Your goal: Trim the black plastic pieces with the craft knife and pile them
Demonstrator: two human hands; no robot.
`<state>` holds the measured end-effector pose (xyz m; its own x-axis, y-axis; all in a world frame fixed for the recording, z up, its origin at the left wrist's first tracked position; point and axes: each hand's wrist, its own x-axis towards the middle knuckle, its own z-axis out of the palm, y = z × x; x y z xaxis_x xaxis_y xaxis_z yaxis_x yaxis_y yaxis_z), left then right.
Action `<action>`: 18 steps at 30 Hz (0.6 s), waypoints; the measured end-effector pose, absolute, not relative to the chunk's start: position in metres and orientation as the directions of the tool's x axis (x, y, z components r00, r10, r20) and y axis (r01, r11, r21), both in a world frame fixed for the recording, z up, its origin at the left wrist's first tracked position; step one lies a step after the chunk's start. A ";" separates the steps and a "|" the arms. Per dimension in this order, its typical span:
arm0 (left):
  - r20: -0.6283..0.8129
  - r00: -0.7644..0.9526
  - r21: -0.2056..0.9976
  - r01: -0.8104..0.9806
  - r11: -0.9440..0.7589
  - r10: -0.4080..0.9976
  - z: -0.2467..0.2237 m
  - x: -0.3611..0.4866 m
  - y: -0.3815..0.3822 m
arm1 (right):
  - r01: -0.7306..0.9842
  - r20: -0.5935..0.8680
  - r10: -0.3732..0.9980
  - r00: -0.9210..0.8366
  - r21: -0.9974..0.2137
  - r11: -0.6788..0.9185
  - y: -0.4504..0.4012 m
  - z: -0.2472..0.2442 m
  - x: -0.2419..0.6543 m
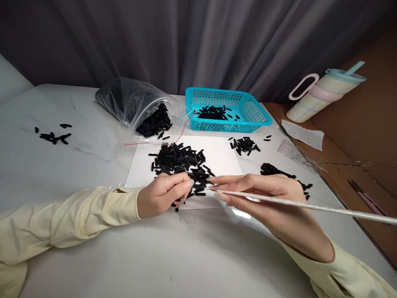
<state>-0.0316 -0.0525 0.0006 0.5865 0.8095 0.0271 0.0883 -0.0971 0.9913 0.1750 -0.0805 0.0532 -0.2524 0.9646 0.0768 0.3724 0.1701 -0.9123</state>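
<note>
A dark grey curtain hangs in vertical folds across the top of the frame. A pale wall shows at the left edge. The white table, faintly veined in grey, spans the left, centre and bottom; soft shadows cross its lower part. A brown surface of unclear material borders it at right.

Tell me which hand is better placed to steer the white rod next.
Probably the right hand: it holds the white rod, tip toward the left hand, which is curled over the black pieces.
</note>
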 end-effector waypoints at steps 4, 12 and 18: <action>0.029 0.578 0.989 0.101 -0.107 0.815 0.001 -0.031 -0.053 | 0.375 0.129 0.945 -0.300 -0.895 0.241 -0.082 0.044 0.170; 0.058 0.582 0.984 0.104 -0.146 0.811 0.000 -0.031 -0.052 | 0.370 0.172 0.941 -0.292 -0.887 0.277 -0.082 0.041 0.163; 0.084 0.595 0.978 0.105 -0.180 0.800 -0.002 -0.032 -0.051 | 0.419 0.193 0.928 -0.317 -0.850 0.320 -0.082 0.037 0.163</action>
